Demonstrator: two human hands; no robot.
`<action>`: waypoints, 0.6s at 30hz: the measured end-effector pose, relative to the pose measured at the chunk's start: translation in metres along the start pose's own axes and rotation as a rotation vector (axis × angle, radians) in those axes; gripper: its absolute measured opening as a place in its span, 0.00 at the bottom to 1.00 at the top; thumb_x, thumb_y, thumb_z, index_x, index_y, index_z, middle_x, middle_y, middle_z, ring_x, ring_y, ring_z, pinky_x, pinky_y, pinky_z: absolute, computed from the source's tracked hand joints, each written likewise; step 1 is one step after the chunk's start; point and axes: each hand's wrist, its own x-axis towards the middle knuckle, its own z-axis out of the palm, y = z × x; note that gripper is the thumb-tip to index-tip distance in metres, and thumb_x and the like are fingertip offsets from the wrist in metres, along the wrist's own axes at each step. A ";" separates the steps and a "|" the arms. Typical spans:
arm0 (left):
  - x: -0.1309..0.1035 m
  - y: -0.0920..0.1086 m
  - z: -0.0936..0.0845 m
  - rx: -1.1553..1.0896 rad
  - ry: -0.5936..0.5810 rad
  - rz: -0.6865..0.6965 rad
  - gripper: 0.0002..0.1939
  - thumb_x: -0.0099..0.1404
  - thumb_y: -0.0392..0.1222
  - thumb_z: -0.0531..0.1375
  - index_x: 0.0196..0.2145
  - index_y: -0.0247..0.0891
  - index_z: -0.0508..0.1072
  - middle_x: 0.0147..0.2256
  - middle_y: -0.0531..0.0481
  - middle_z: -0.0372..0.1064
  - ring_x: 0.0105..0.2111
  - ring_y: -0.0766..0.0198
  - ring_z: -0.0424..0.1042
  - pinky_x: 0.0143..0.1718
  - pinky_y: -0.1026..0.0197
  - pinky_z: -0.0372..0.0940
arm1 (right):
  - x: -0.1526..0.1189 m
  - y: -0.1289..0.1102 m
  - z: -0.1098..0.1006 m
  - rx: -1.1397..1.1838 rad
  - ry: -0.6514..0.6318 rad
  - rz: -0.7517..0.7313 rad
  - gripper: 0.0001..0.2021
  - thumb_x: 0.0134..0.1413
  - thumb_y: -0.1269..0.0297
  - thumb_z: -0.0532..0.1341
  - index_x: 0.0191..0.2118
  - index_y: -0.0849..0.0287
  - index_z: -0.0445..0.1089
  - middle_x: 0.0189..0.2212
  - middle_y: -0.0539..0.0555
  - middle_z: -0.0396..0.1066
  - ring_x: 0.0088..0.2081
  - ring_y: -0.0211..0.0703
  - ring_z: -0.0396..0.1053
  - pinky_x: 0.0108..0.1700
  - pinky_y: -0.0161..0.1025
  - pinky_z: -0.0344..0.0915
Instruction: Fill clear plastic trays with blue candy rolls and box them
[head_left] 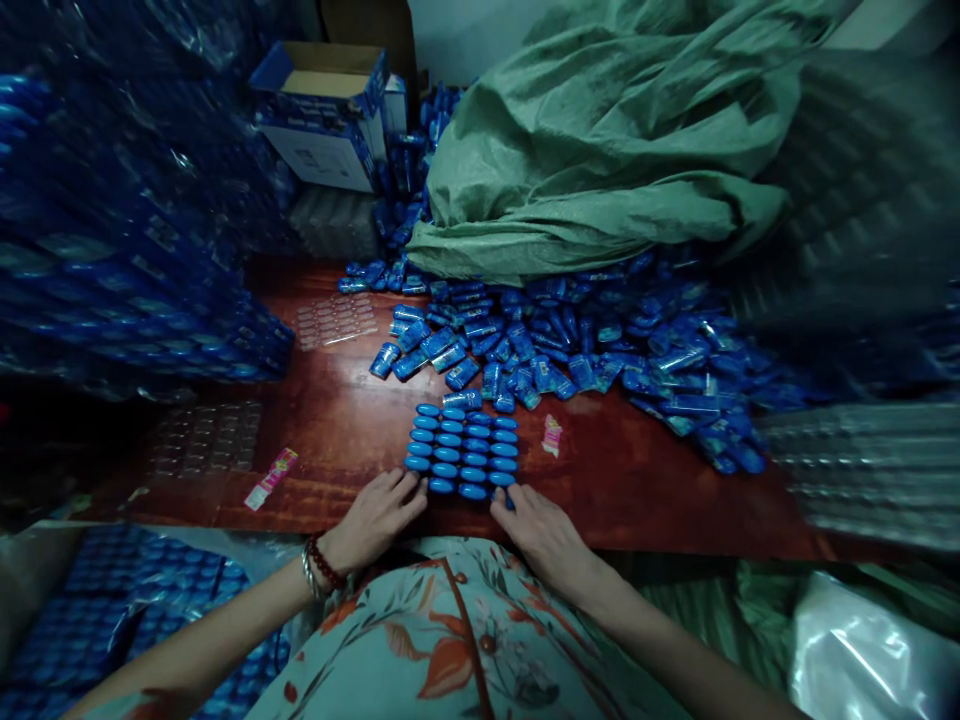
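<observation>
A block of blue oval-topped containers point(460, 450) stands upright in tight columns on the table, close to my body. At its near left corner is my left hand point(379, 515), its fingers curled against the end container. My right hand point(540, 530) grips the near right corner, thumb and fingers around a container there that is partly hidden. Behind the block lies a heap of loose blue labelled containers point(517, 345), a few of them almost touching its far side.
A green sack point(600, 150) covers the back of the heap. Clear plastic trays point(337, 320) lie left, with more stacked trays point(862, 470) at right. Pink wrappers point(271, 478) lie on the table point(330, 420). Packed blue containers point(135, 240) tower at left, near an opened box point(322, 115).
</observation>
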 end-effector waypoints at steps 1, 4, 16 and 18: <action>-0.002 0.001 0.003 -0.005 0.028 -0.015 0.16 0.68 0.33 0.44 0.48 0.34 0.65 0.41 0.41 0.66 0.37 0.60 0.63 0.38 0.58 0.64 | 0.001 -0.002 -0.001 -0.007 -0.006 0.010 0.14 0.50 0.80 0.53 0.43 0.61 0.64 0.32 0.55 0.64 0.33 0.44 0.63 0.34 0.38 0.61; -0.009 0.006 0.011 -0.040 0.088 -0.054 0.17 0.67 0.31 0.45 0.50 0.33 0.65 0.42 0.40 0.66 0.39 0.60 0.63 0.40 0.57 0.64 | 0.006 -0.007 -0.003 -0.055 -0.012 0.020 0.13 0.49 0.80 0.54 0.40 0.59 0.66 0.31 0.55 0.65 0.33 0.45 0.63 0.33 0.38 0.61; 0.009 0.019 0.006 -0.122 0.326 -0.467 0.29 0.67 0.40 0.51 0.63 0.46 0.46 0.58 0.38 0.50 0.56 0.51 0.55 0.51 0.48 0.56 | -0.003 -0.011 0.004 -0.003 0.422 0.387 0.21 0.60 0.56 0.51 0.57 0.56 0.59 0.49 0.61 0.65 0.44 0.48 0.66 0.41 0.41 0.65; 0.031 0.019 0.005 -0.162 0.272 -0.531 0.32 0.67 0.43 0.50 0.64 0.42 0.41 0.62 0.36 0.42 0.61 0.47 0.45 0.56 0.42 0.49 | 0.011 -0.009 0.002 0.070 0.475 0.436 0.27 0.60 0.52 0.49 0.62 0.57 0.51 0.57 0.65 0.55 0.54 0.57 0.59 0.48 0.50 0.62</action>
